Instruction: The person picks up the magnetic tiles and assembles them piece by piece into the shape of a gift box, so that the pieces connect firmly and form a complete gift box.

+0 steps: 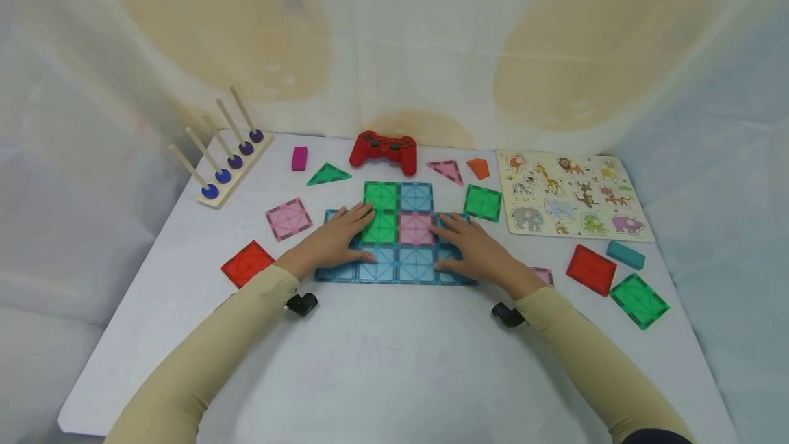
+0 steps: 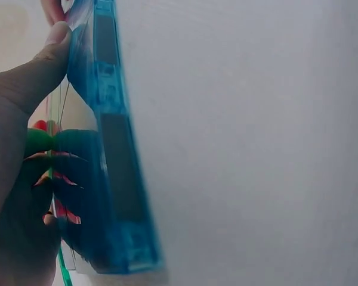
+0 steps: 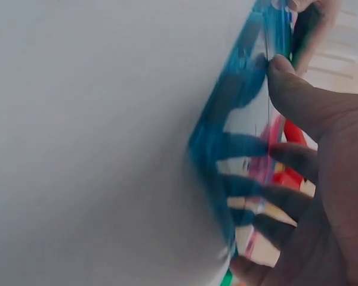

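Note:
A flat patch of magnetic tiles (image 1: 394, 262) lies in the middle of the white table (image 1: 382, 362): mostly blue squares, with two green ones (image 1: 381, 196) and a pink one (image 1: 416, 227). My left hand (image 1: 335, 238) rests flat on its left part, fingers straight across the green and blue tiles. My right hand (image 1: 471, 252) lies flat on its right part. The left wrist view shows the blue tile edge (image 2: 113, 179) with the left thumb (image 2: 30, 83) against it. In the right wrist view the right thumb (image 3: 310, 107) touches the blue tile edge (image 3: 232, 95), and fingers show through the tile.
Loose tiles lie around: a pink square (image 1: 288, 218), red squares (image 1: 247, 263) (image 1: 591, 269), green squares (image 1: 483, 202) (image 1: 638, 301), a green triangle (image 1: 328, 175), a pink triangle (image 1: 446, 170). A red game controller (image 1: 383, 151), peg rack (image 1: 224, 156) and animal puzzle board (image 1: 570, 194) stand behind.

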A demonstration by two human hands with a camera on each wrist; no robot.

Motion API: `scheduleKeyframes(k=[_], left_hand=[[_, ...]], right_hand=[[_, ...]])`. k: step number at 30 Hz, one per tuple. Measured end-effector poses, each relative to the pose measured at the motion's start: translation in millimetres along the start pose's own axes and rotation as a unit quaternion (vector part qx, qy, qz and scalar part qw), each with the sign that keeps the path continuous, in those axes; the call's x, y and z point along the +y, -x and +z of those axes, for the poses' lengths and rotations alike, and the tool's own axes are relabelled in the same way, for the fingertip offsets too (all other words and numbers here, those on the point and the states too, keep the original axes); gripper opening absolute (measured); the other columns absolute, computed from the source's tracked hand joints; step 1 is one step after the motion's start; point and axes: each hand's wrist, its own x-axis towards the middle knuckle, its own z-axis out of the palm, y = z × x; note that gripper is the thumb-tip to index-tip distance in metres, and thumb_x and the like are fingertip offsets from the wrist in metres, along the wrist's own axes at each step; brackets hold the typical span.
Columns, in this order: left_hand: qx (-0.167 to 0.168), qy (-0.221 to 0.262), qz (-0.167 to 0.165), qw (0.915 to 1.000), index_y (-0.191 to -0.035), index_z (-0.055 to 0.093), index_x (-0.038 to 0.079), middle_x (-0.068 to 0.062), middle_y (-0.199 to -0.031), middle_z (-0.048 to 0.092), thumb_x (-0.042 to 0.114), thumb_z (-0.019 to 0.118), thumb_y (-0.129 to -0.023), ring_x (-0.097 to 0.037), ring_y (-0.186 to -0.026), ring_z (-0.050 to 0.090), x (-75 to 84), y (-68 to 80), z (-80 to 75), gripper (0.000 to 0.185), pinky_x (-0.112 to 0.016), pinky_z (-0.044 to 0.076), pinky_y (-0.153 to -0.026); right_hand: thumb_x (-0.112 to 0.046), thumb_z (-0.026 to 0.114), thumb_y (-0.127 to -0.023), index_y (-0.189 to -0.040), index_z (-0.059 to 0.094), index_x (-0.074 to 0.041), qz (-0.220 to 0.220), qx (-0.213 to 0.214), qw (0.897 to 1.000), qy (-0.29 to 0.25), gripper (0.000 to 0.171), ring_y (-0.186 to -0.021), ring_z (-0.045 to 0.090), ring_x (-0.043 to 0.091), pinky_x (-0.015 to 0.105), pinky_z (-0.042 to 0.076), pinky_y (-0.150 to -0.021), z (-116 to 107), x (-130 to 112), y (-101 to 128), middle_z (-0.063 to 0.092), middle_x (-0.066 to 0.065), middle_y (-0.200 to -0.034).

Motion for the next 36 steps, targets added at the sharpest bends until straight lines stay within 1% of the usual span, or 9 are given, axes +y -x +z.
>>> scheduleKeyframes(k=[4, 7, 11, 15, 18, 21, 25, 29, 36], left_hand=[[-0.001, -0.002, -0.004, 1.0000, -0.163, 0.021, 0.012, -0.006, -0.171, 0.011, 0.063, 0.066, -0.090, -0.027, -0.157, 0.003, 1.0, 2.9, 2.4, 0.100, -0.050, 0.008, -0.125], [-0.004, -0.009, 0.003, 0.9999, -0.163, 0.022, 0.012, -0.005, -0.171, 0.009, 0.065, 0.065, -0.090, -0.027, -0.157, 0.003, 1.9, 8.7, 4.8, 0.100, -0.051, 0.008, -0.125], [-0.006, -0.013, 0.021, 0.9997, -0.162, 0.023, 0.012, -0.006, -0.171, 0.009, 0.068, 0.067, -0.087, -0.028, -0.157, 0.003, 3.0, 18.8, 7.1, 0.104, -0.053, 0.006, -0.125], [-0.008, -0.010, 0.023, 0.9997, -0.163, 0.023, 0.014, -0.004, -0.171, 0.010, 0.070, 0.068, -0.084, -0.027, -0.157, 0.003, 2.2, 26.8, 7.8, 0.107, -0.052, 0.004, -0.125], [-0.008, -0.008, 0.018, 0.9998, -0.163, 0.023, 0.015, -0.003, -0.171, 0.009, 0.069, 0.069, -0.084, -0.027, -0.157, 0.003, 1.4, 30.1, 7.5, 0.107, -0.051, 0.003, -0.125], [-0.005, -0.009, 0.017, 0.9998, -0.163, 0.023, 0.014, -0.003, -0.171, 0.009, 0.069, 0.069, -0.084, -0.027, -0.157, 0.003, 1.3, 30.9, 7.3, 0.106, -0.051, 0.003, -0.125], [-0.003, -0.009, 0.019, 0.9998, -0.163, 0.022, 0.014, -0.004, -0.171, 0.009, 0.069, 0.068, -0.085, -0.027, -0.157, 0.003, 1.8, 31.0, 7.8, 0.106, -0.051, 0.002, -0.125], [-0.005, -0.009, 0.017, 0.9998, -0.163, 0.022, 0.014, -0.004, -0.171, 0.009, 0.069, 0.068, -0.085, -0.027, -0.157, 0.002, 2.3, 30.3, 8.6, 0.106, -0.051, 0.002, -0.125], [-0.004, -0.005, 0.014, 0.9999, -0.163, 0.022, 0.014, -0.004, -0.171, 0.008, 0.069, 0.068, -0.084, -0.027, -0.157, 0.002, -0.6, 30.6, 8.2, 0.106, -0.051, 0.002, -0.125]], right_hand=[[-0.042, 0.074, -0.093, -0.153, 0.048, -0.014, -0.001, 0.019, 0.999, -0.025, 0.071, -0.150, 0.030, 0.037, 0.055, 0.033, -0.117, -5.1, 9.6, 20.7, 0.035, 0.013, -0.162], [-0.036, 0.074, -0.094, -0.151, 0.050, -0.014, 0.024, 0.033, 0.999, -0.034, 0.066, -0.146, 0.034, 0.039, 0.059, 0.037, -0.113, -12.4, 18.7, 41.2, 0.039, 0.015, -0.159], [-0.032, 0.074, -0.094, -0.152, 0.049, -0.014, 0.083, 0.046, 0.994, -0.046, 0.066, -0.145, 0.033, 0.043, 0.065, 0.036, -0.110, -22.6, 38.2, 74.0, 0.038, 0.017, -0.159], [-0.035, 0.075, -0.093, -0.153, 0.046, -0.012, 0.148, 0.050, 0.986, -0.052, 0.070, -0.143, 0.030, 0.050, 0.070, 0.035, -0.107, -28.9, 61.1, 107.3, 0.036, 0.023, -0.158], [-0.038, 0.075, -0.092, -0.153, 0.044, -0.009, 0.182, 0.050, 0.981, -0.042, 0.074, -0.141, 0.029, 0.053, 0.072, 0.036, -0.104, -29.9, 79.3, 127.6, 0.034, 0.026, -0.156], [-0.035, 0.077, -0.091, -0.152, 0.043, -0.005, 0.199, 0.051, 0.978, -0.026, 0.076, -0.137, 0.030, 0.057, 0.073, 0.039, -0.100, -30.2, 97.7, 142.9, 0.033, 0.031, -0.154], [-0.028, 0.079, -0.089, -0.150, 0.042, 0.000, 0.215, 0.046, 0.975, -0.015, 0.077, -0.131, 0.031, 0.060, 0.074, 0.043, -0.095, -28.3, 118.7, 154.5, 0.032, 0.036, -0.151], [-0.025, 0.080, -0.087, -0.149, 0.042, 0.002, 0.229, 0.036, 0.973, -0.015, 0.077, -0.127, 0.033, 0.059, 0.073, 0.046, -0.092, -27.1, 131.7, 159.7, 0.033, 0.037, -0.148], [-0.027, 0.078, -0.090, -0.148, 0.044, 0.004, 0.213, 0.053, 0.975, -0.020, 0.074, -0.125, 0.035, 0.058, 0.073, 0.046, -0.092, -29.2, 132.6, 158.2, 0.034, 0.037, -0.146]])
